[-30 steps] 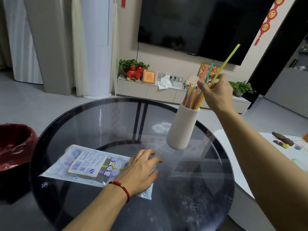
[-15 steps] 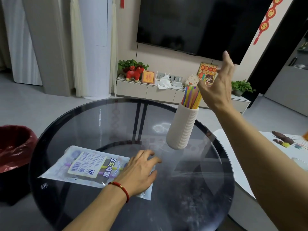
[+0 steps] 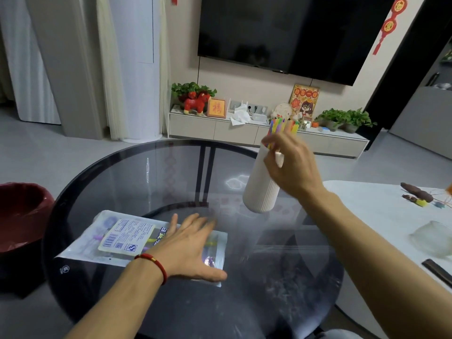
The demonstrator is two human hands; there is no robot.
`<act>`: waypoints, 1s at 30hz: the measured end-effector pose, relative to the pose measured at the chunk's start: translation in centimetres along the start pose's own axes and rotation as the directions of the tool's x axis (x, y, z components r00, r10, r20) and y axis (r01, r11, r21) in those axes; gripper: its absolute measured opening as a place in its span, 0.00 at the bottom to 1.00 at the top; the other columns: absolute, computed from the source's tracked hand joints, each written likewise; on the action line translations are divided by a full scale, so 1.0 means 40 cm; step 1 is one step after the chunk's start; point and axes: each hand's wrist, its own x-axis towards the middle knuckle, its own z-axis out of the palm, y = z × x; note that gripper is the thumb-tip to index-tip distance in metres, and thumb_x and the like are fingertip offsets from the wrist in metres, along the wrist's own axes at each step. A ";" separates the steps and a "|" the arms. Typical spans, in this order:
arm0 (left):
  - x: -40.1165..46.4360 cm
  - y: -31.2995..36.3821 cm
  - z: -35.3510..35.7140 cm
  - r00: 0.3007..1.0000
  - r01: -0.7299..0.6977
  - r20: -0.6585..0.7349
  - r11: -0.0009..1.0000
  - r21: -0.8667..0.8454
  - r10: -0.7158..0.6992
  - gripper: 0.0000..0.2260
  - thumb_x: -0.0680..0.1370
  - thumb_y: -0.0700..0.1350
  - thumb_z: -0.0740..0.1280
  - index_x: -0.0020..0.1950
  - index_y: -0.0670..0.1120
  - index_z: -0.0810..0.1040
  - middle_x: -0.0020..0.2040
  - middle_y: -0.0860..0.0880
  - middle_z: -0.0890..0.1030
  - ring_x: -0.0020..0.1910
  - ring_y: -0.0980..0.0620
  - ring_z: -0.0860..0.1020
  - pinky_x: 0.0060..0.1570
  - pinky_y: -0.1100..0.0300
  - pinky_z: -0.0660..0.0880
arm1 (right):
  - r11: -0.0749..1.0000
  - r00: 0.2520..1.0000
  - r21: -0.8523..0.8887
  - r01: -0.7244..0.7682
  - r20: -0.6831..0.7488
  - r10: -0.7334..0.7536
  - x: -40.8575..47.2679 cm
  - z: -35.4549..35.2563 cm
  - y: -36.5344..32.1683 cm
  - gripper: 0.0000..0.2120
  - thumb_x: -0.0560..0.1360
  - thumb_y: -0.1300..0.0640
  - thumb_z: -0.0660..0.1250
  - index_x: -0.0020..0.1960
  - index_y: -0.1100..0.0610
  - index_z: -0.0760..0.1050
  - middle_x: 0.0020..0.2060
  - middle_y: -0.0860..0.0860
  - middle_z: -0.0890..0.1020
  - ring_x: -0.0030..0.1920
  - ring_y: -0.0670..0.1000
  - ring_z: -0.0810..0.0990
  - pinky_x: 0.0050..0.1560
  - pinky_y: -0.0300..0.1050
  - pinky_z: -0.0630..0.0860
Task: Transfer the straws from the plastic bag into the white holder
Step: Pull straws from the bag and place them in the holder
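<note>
A white ribbed holder [image 3: 259, 192] stands on the round glass table [image 3: 97, 172], right of centre, with several coloured straws [image 3: 277, 128] sticking out of its top. My right hand [image 3: 291, 167] hangs in front of the holder's upper part, fingers loosely apart and empty, slightly blurred. The plastic bag [image 3: 117, 241] lies flat at the table's left front, label up, with a few straws showing through it. My left hand [image 3: 188, 250] rests flat on the bag's right end, fingers spread.
A dark red lined bin [image 3: 22, 216] stands on the floor at the left. A white table [image 3: 367, 204] with small objects and a glass dish [image 3: 433, 238] adjoins on the right. A TV cabinet [image 3: 220, 129] runs along the far wall.
My right hand let a yellow straw drop into the holder, opened above it, then came down in front of the holder. My left hand stayed on the bag.
</note>
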 end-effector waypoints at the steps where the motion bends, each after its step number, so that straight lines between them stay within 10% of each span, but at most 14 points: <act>1: -0.006 -0.006 0.000 0.998 -0.001 0.056 1.000 0.019 0.000 0.58 0.58 0.79 0.62 0.79 0.53 0.45 0.80 0.51 0.52 0.79 0.49 0.44 0.74 0.34 0.39 | 0.998 0.997 0.057 -0.029 0.071 0.025 -0.038 0.017 -0.020 0.07 0.77 0.63 0.69 0.54 0.58 0.82 0.49 0.55 0.85 0.43 0.53 0.81 0.46 0.49 0.80; 4: -0.020 -0.011 0.003 0.981 -0.015 0.195 0.997 0.077 0.000 0.61 0.57 0.77 0.66 0.78 0.56 0.36 0.81 0.50 0.46 0.79 0.49 0.37 0.70 0.31 0.32 | 0.935 0.933 0.200 -0.291 0.274 0.232 -0.168 0.085 -0.064 0.05 0.79 0.59 0.70 0.51 0.53 0.84 0.44 0.44 0.84 0.38 0.45 0.82 0.45 0.51 0.84; 9: -0.016 0.009 -0.025 1.000 0.013 -0.017 0.987 0.163 -0.010 0.53 0.62 0.64 0.68 0.79 0.49 0.44 0.67 0.51 0.61 0.71 0.49 0.62 0.73 0.30 0.40 | 0.680 0.689 0.249 -0.689 0.517 0.508 -0.321 0.171 -0.099 0.11 0.83 0.52 0.65 0.52 0.57 0.82 0.42 0.54 0.85 0.32 0.54 0.82 0.38 0.59 0.84; 12: -0.018 0.024 -0.051 0.988 0.022 -0.153 0.973 0.231 0.014 0.50 0.64 0.59 0.70 0.78 0.49 0.45 0.65 0.50 0.61 0.66 0.47 0.66 0.74 0.32 0.49 | 0.457 0.548 0.329 -0.827 0.654 0.522 -0.329 0.179 -0.119 0.18 0.86 0.46 0.56 0.54 0.56 0.79 0.46 0.57 0.84 0.26 0.54 0.79 0.23 0.48 0.75; 18: -0.029 0.088 -0.086 0.947 0.015 -0.275 0.834 0.552 0.165 0.48 0.67 0.41 0.72 0.79 0.45 0.45 0.66 0.44 0.62 0.66 0.42 0.64 0.68 0.26 0.44 | -0.065 0.333 0.378 -0.924 0.876 0.349 -0.314 0.190 -0.189 0.30 0.83 0.35 0.56 0.53 0.58 0.85 0.47 0.63 0.88 0.35 0.58 0.85 0.29 0.46 0.79; 25: -0.052 0.078 -0.111 0.965 0.050 -0.209 0.667 0.744 0.161 0.48 0.70 0.46 0.72 0.80 0.46 0.42 0.72 0.42 0.59 0.74 0.40 0.55 0.63 0.20 0.35 | -0.274 0.270 0.325 -0.905 0.938 0.219 -0.306 0.189 -0.179 0.21 0.86 0.49 0.60 0.63 0.64 0.82 0.54 0.67 0.87 0.54 0.67 0.87 0.54 0.55 0.86; 30: -0.035 0.095 -0.132 0.951 0.045 -0.212 0.579 0.814 0.224 0.45 0.72 0.46 0.69 0.80 0.45 0.43 0.74 0.41 0.59 0.76 0.40 0.52 0.61 0.20 0.30 | -0.294 0.292 0.334 -0.896 0.940 0.177 -0.309 0.205 -0.175 0.21 0.84 0.51 0.59 0.61 0.66 0.81 0.55 0.69 0.86 0.44 0.61 0.88 0.45 0.51 0.85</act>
